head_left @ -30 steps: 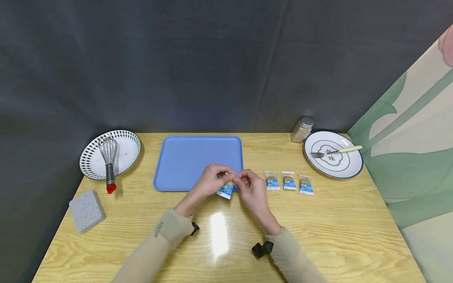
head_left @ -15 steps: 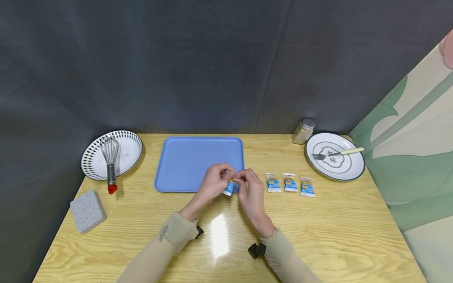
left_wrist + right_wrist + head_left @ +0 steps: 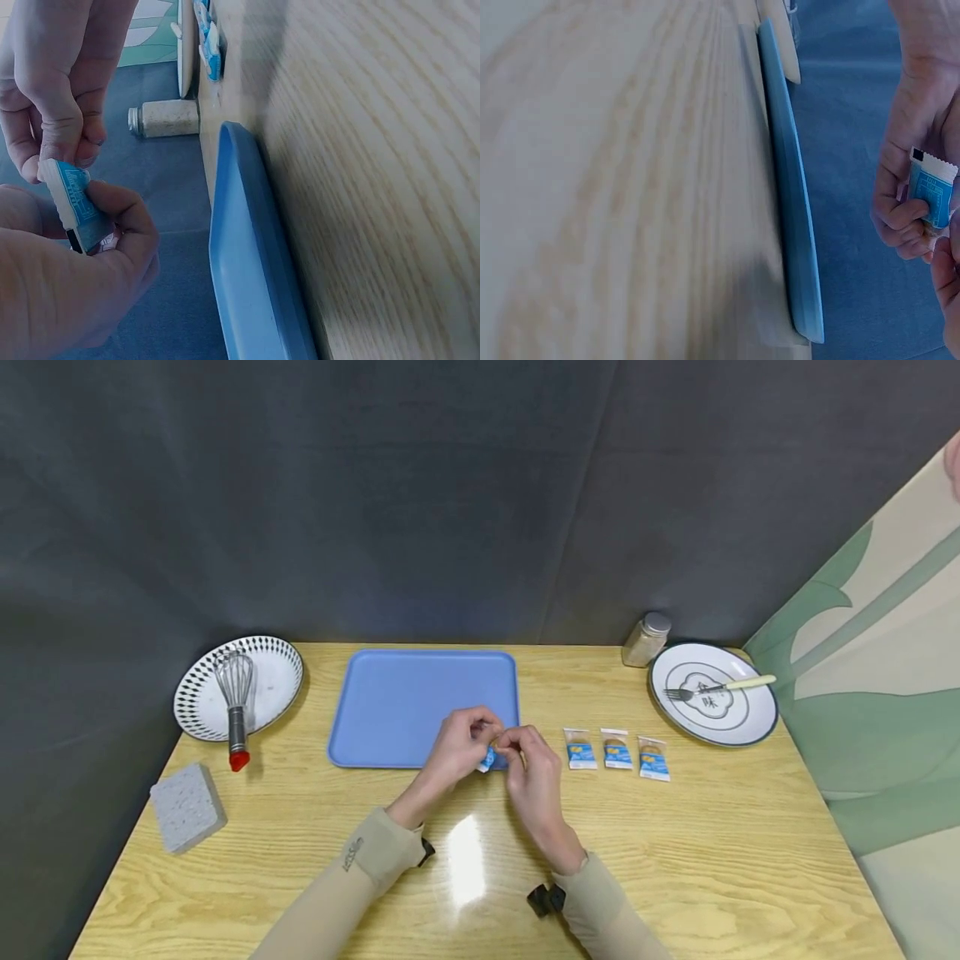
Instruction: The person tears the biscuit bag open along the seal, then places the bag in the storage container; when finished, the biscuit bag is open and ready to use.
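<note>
A small snack packet point(image 3: 487, 761) with a blue-and-clear wrapper is held between both hands above the near right corner of the blue tray point(image 3: 420, 693). My left hand point(image 3: 456, 748) pinches the packet between thumb and fingers; in the left wrist view the packet point(image 3: 79, 196) shows its blue printed side. At the packet's other end, the fingertips of my right hand point(image 3: 537, 777) pinch the wrapper edge. The right wrist view shows the packet's point(image 3: 932, 196) white serrated end, with something brownish in its clear part. Fingers hide much of it in the head view.
Three similar packets point(image 3: 617, 750) lie in a row to the right. Behind them stand a shaker jar point(image 3: 646, 641) and a plate point(image 3: 686, 724) bearing a fork point(image 3: 720, 687). At left are a patterned plate point(image 3: 281, 672), a whisk point(image 3: 236, 718) and a grey sponge-like block point(image 3: 187, 808).
The packet has tilted, and less of it shows below the left fingers. Both hands have stayed close together over the tray corner, shifting only slightly; the right wrist has moved slightly left.
</note>
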Demonstrator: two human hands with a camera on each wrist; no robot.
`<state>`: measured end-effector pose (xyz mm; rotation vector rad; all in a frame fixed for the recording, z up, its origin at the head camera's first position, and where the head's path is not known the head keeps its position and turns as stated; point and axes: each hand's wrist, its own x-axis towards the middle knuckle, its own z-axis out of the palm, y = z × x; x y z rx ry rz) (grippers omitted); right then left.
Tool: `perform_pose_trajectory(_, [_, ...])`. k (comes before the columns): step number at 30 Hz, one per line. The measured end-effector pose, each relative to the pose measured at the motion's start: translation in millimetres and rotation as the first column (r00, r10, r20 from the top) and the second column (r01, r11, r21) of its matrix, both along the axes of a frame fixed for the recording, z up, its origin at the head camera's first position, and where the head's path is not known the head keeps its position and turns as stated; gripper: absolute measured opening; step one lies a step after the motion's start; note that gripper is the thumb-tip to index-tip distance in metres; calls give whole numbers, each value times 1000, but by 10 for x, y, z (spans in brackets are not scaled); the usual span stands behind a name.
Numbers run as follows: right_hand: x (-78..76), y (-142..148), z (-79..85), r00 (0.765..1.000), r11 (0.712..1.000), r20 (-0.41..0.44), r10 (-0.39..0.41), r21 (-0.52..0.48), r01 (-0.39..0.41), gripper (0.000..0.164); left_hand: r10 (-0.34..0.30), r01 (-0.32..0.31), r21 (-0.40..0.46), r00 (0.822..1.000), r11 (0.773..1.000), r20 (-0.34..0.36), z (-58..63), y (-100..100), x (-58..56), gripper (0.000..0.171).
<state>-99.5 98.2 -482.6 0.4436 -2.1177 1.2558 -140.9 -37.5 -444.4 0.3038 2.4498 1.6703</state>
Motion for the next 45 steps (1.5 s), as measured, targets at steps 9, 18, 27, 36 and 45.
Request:
perform_pose_trajectory(9, [20,-12,-7,1000,1000,8,5,0,-5,27,4,-4,-9,1000,1000,11,-30,7,-5,19])
perform_pose_trajectory(18, [54,-38,-36,999,1000,28,14,5,-14,28,8,-8,5,1000,1000,3,-63,8,-15,18])
perform_pose_trajectory(27, [89,-58,-58,999,1000,48,22,-10,-22,30,7,-7,-3,1000,1000,-2,-100,-9,-11,18])
perform_pose_trajectory(36, [102,-56,-97,999,999,35,27,-19,-27,31,6,-6,-8,1000,1000,-29,-131,-10,-15,15])
perform_pose_trajectory(45, [123,-65,-112,998,999,56,36,-16,-36,29,16,-17,-13,1000,1000,-20,-146,-9,-18,13])
